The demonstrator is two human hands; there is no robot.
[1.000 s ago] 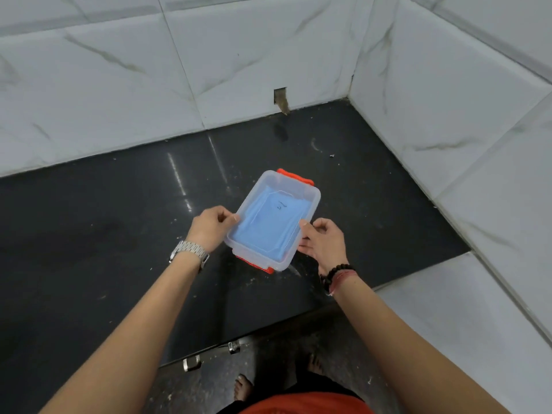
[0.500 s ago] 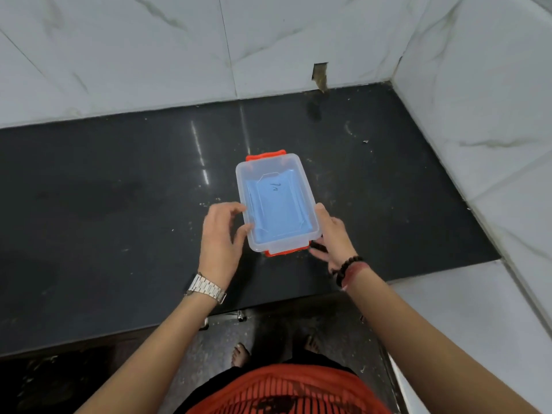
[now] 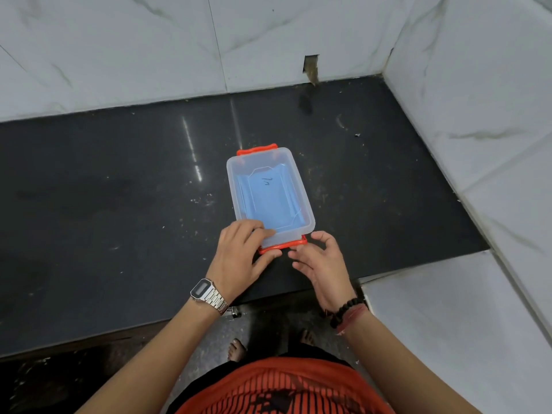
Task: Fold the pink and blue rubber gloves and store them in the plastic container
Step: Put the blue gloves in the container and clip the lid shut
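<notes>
Translucent rectangular plastic container with orange end clips [image 3: 270, 198] sits lidded on the dark polished stone counter [image 3: 119, 204], long axis running away from the fingers. Blue mass shows through the lid; can't tell whether it's a glove, and no pink is discernible. Left hand [image 3: 242, 255] lies on the near left corner, fingers flat on the lid, thumb curled under the near orange clip [image 3: 283, 245], so it grips that edge. Right hand [image 3: 321, 261] hovers just beside the near right corner, fingers loosely spread, fingertips at the clip, contact unclear. Silver metal wristwatch [image 3: 209, 295] on the left wrist, black bead bracelet [image 3: 346, 309] on the right.

Silver digital watch [image 3: 208, 294], black bead bracelet [image 3: 345, 309], orange striped shirt [image 3: 286, 386]
</notes>
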